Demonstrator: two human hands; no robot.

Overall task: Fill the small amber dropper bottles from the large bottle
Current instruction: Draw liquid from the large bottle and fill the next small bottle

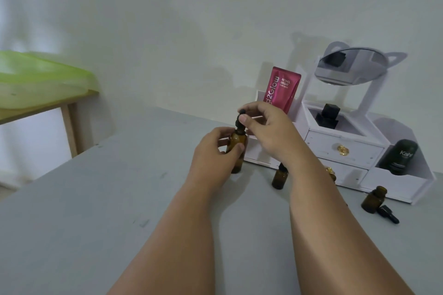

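We are working on the desk (96,199), with the white organiser (345,151) standing along its far side, out of the way. Our left hand (215,151) is wrapping round the large bottle (236,139), steadying it upright on the desk so it cannot tip, while our right hand (268,132) is pinching its dropper top (240,120) — probably to unscrew or lift it. The capped small bottle (279,177) is waiting just under the right wrist; the open small bottle (374,199) is standing near the organiser, ready for liquid — its loose dropper cap (388,215) is lying just beside it.
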